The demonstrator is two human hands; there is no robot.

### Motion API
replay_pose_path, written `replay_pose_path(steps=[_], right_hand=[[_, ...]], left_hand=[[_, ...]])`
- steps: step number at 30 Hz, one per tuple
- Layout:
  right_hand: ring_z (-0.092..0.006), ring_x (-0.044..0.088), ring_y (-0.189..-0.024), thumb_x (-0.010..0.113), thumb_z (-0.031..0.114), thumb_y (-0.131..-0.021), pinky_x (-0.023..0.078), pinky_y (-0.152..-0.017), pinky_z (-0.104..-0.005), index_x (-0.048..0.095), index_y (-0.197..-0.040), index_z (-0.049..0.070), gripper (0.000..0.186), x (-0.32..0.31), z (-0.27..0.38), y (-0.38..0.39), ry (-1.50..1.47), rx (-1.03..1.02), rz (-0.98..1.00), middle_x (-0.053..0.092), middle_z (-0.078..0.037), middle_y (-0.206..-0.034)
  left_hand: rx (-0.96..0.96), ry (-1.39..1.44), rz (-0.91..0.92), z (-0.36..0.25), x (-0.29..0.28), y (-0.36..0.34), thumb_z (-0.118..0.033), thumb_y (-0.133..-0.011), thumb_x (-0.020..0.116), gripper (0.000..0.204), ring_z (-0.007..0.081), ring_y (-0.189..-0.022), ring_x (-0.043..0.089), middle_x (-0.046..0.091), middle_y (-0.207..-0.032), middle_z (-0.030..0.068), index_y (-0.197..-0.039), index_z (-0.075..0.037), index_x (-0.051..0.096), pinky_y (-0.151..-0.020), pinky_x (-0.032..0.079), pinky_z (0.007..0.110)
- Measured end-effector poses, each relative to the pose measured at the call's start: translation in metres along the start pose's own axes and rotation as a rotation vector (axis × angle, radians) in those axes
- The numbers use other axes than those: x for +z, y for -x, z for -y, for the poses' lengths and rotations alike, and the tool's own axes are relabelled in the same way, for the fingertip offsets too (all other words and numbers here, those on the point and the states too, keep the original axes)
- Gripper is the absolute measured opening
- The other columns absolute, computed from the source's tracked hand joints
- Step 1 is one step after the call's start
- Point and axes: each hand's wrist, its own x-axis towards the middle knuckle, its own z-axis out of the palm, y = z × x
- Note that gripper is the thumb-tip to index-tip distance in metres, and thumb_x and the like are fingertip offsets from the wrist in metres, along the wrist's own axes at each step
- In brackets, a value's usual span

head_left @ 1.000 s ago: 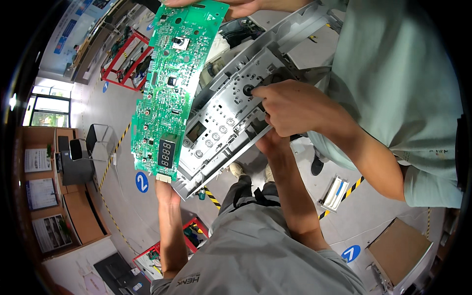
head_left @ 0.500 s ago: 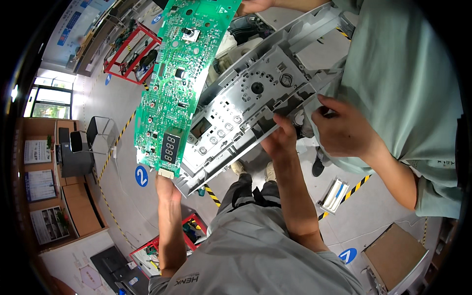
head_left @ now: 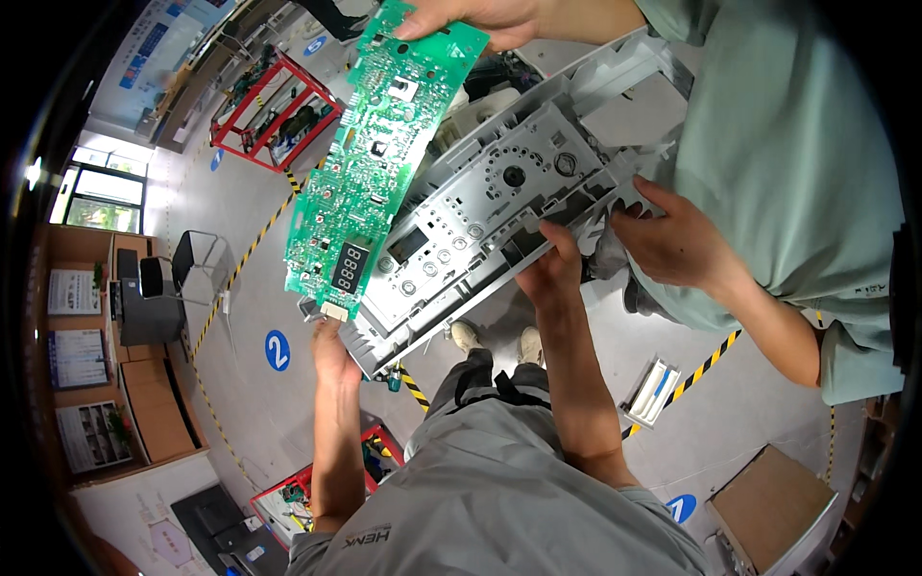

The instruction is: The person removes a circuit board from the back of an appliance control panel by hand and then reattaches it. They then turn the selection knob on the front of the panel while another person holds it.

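A long grey plastic control panel housing (head_left: 490, 206), with round holes and a rectangular window, slants in front of me, its inner side up. My left hand (head_left: 336, 357) is closed at its left end, just below a white connector; the fingertips are partly hidden, and whether they touch the board I cannot tell. On the near edge, my right hand (head_left: 553, 267) grips the housing with its thumb on top. A green circuit board (head_left: 370, 163) with a dark digit display (head_left: 350, 267) is tilted above the housing's left part. A co-worker's hand (head_left: 480, 19) holds the board's far end.
The co-worker's other hand (head_left: 687, 240) hovers by the housing's right end, fingers bent. Red-framed carts (head_left: 279, 125) stand far left and near my left arm. A white drawer-like part (head_left: 653, 392) lies on the floor at right, near a cardboard box (head_left: 773, 504).
The board has shifted right and appears smaller, and more of the co-worker's holding hand shows at its far end. The housing has moved slightly right; my hands keep their places on it.
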Motion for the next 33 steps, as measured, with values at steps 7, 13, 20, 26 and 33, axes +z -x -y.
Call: replay_pose_path(steps=[7, 13, 20, 26, 33], right_hand=[[-0.0238, 0.052, -0.116, 0.057, 0.008, -0.081, 0.042, -0.1, -0.0415, 0.045, -0.131, 0.007, 0.052, -0.006, -0.002, 0.001, -0.017, -0.042, 0.018, 0.056, -0.006, -0.123], [-0.0235, 0.052, -0.116, 0.057, 0.008, -0.081, 0.041, -0.101, -0.0417, 0.046, -0.131, 0.008, 0.051, 0.004, 0.003, 0.005, -0.033, 0.009, 0.162, 0.056, -0.006, -0.124], [-0.0232, 0.053, -0.113, 0.06, 0.007, -0.079, 0.043, -0.098, -0.0408, 0.047, -0.128, 0.008, 0.051, 0.003, 0.002, 0.004, -0.012, -0.065, 0.056, 0.056, -0.005, -0.121], [-0.0218, 0.05, -0.119, 0.067, 0.013, -0.077, 0.042, -0.101, -0.0409, 0.046, -0.133, 0.012, 0.06, -0.007, -0.001, -0.008, -0.022, -0.087, 0.148, 0.054, -0.003, -0.128], [-0.0199, 0.049, -0.12, 0.057, 0.022, -0.089, 0.043, -0.1, -0.0361, 0.042, -0.133, 0.0, 0.052, -0.001, 0.0, -0.005, 0.061, -0.106, 0.073, 0.05, -0.008, -0.132]], left_hand=[[-0.027, 0.062, 0.067, -0.003, -0.002, -0.005, -0.003, -0.087, 0.052, 0.029, 0.0251, -0.093, 0.065, 0.063, -0.108, 0.0111, -0.116, -0.003, 0.051, -0.082, 0.055, 0.041], [0.0, -0.004, 0.052, -0.005, 0.003, -0.001, -0.005, -0.089, 0.054, 0.023, 0.0209, -0.091, 0.064, 0.063, -0.106, 0.0096, -0.112, -0.005, 0.052, -0.078, 0.055, 0.035], [-0.018, -0.019, 0.036, -0.005, 0.005, 0.005, -0.006, -0.089, 0.057, 0.023, 0.0217, -0.094, 0.063, 0.062, -0.106, 0.0103, -0.111, -0.005, 0.052, -0.08, 0.054, 0.036], [0.002, -0.028, 0.021, -0.007, 0.013, 0.009, -0.007, -0.088, 0.058, 0.024, 0.0234, -0.089, 0.065, 0.063, -0.105, 0.0125, -0.111, -0.002, 0.051, -0.077, 0.056, 0.036], [-0.012, -0.038, 0.022, -0.006, 0.005, 0.004, -0.007, -0.087, 0.06, 0.026, 0.0252, -0.092, 0.064, 0.061, -0.105, 0.0126, -0.11, -0.002, 0.049, -0.079, 0.055, 0.039]])
